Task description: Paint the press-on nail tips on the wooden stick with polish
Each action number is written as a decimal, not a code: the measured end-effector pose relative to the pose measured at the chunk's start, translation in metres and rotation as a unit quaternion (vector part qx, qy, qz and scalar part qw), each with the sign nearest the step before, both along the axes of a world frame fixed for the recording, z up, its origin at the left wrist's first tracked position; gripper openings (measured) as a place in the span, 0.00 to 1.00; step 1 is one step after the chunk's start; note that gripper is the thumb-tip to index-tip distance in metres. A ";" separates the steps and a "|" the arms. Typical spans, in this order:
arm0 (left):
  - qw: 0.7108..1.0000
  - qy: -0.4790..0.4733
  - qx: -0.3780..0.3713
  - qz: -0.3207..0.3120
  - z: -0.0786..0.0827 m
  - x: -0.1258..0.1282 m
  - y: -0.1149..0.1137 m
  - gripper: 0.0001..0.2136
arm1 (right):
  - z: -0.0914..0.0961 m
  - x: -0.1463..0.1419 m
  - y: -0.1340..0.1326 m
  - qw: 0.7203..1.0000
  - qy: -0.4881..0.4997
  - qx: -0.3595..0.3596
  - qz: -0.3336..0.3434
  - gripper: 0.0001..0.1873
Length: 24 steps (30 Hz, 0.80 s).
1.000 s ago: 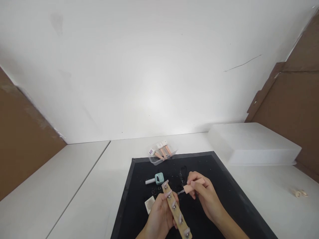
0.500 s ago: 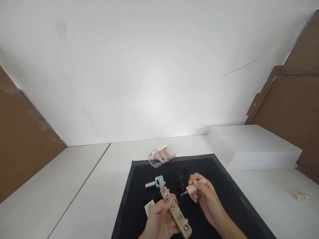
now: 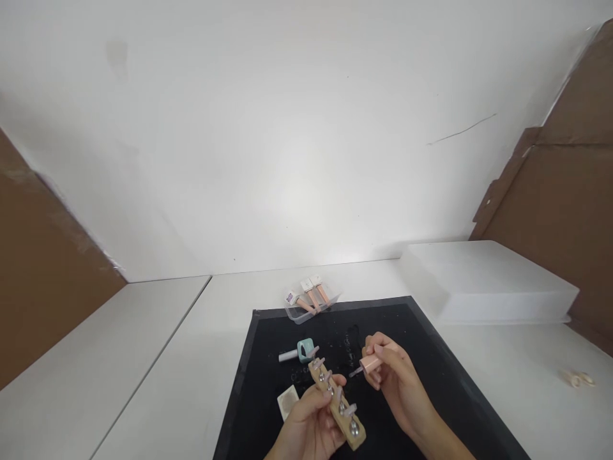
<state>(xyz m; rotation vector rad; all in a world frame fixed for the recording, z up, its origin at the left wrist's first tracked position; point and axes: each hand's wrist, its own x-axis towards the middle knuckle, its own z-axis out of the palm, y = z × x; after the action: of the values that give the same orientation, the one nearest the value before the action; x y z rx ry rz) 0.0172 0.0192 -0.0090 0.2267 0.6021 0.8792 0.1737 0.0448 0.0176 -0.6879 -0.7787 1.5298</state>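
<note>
My left hand (image 3: 311,418) is closed around a wooden nail-tip stand (image 3: 345,429). Several pale false nails (image 3: 351,409) sit on metal holders in a row along it. Between the fingers of my right hand (image 3: 395,370) is the pink cap of a nail polish brush (image 3: 371,363). Its bristles point left toward the stand and are apart from the nails. A white block with a round hollow (image 3: 288,400) lies partly behind my left hand. Just beyond the stand's far end is a teal nail polish bottle with a white cap (image 3: 305,350).
At the back of the black mat (image 3: 258,383) a clear tray (image 3: 297,315) holds several bottles with pink caps (image 3: 313,299). A white box (image 3: 502,306) stands at the right. Small beige rings (image 3: 577,379) lie on the white table near the right edge.
The stand has turned slightly in my left hand, so the nails sit at a different angle. My right hand and brush have barely moved.
</note>
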 end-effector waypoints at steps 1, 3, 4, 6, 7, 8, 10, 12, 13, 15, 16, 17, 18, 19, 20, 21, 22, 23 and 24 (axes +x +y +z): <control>1.000 0.003 0.000 0.000 0.000 0.000 0.000 0.15 | 0.000 0.000 0.000 1.000 0.003 0.001 0.003 0.11; 1.000 0.006 0.007 -0.007 0.001 0.000 -0.001 0.15 | 0.000 0.000 0.000 1.000 0.009 0.003 0.006 0.11; 1.000 0.006 0.012 -0.010 0.002 0.000 -0.002 0.15 | 0.000 0.000 0.000 1.000 0.012 0.003 0.007 0.10; 1.000 0.003 0.022 -0.011 0.004 0.000 -0.003 0.13 | 0.001 0.000 0.000 1.000 0.016 0.005 0.009 0.10; 1.000 0.000 0.025 -0.008 0.005 0.000 -0.003 0.12 | 0.002 0.001 0.000 1.000 0.017 0.005 0.010 0.10; 1.000 -0.002 0.028 -0.009 0.006 0.000 -0.003 0.12 | 0.002 0.001 0.000 1.000 0.018 0.005 0.011 0.10; 0.999 -0.005 0.034 -0.013 0.006 0.000 -0.003 0.11 | 0.003 0.001 0.000 1.000 0.022 0.004 0.013 0.10; 0.999 -0.005 0.040 -0.022 0.003 0.000 -0.003 0.11 | 0.003 0.001 0.000 1.000 0.027 0.005 0.014 0.10; 0.999 -0.003 0.043 -0.025 0.002 -0.001 -0.003 0.11 | 0.003 0.001 0.000 1.000 0.028 0.005 0.013 0.10; 0.998 0.004 0.050 -0.032 -0.001 -0.001 -0.002 0.12 | 0.002 0.001 0.000 0.999 0.030 0.007 0.013 0.10; 0.998 0.008 0.056 -0.035 -0.002 -0.001 -0.002 0.13 | 0.002 0.001 -0.001 0.999 0.030 0.006 0.014 0.10; 0.997 0.011 0.060 -0.037 -0.002 -0.001 -0.002 0.14 | 0.002 0.001 -0.001 0.999 0.031 0.004 0.016 0.10; 0.997 0.013 0.063 -0.040 -0.002 -0.001 -0.002 0.14 | 0.003 0.001 -0.001 0.999 0.033 0.002 0.017 0.10; 0.997 0.014 0.065 -0.040 -0.001 -0.001 -0.002 0.14 | 0.003 0.001 -0.001 0.999 0.035 0.000 0.018 0.10; 0.997 0.014 0.065 -0.039 0.000 -0.001 -0.002 0.14 | 0.003 0.001 -0.001 0.999 0.037 -0.001 0.019 0.10; 0.997 0.013 0.066 -0.037 0.001 -0.001 -0.002 0.14 | 0.003 0.000 -0.002 0.999 0.039 -0.002 0.020 0.10; 0.997 0.011 0.067 -0.036 0.003 -0.001 -0.003 0.14 | 0.004 0.000 -0.002 0.999 0.041 -0.002 0.020 0.10; 0.997 0.008 0.069 -0.036 0.005 -0.001 -0.003 0.13 | 0.004 0.000 -0.002 0.999 0.042 -0.003 0.019 0.10; 0.997 0.004 0.072 -0.036 0.006 -0.001 -0.003 0.12 | 0.003 0.000 -0.002 0.999 0.044 -0.003 0.018 0.10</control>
<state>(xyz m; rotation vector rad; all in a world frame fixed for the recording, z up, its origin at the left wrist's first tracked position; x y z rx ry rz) 0.0159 0.0159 -0.0031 0.3800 0.5344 0.8542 0.1736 0.0431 0.0211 -0.6109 -0.7241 1.5850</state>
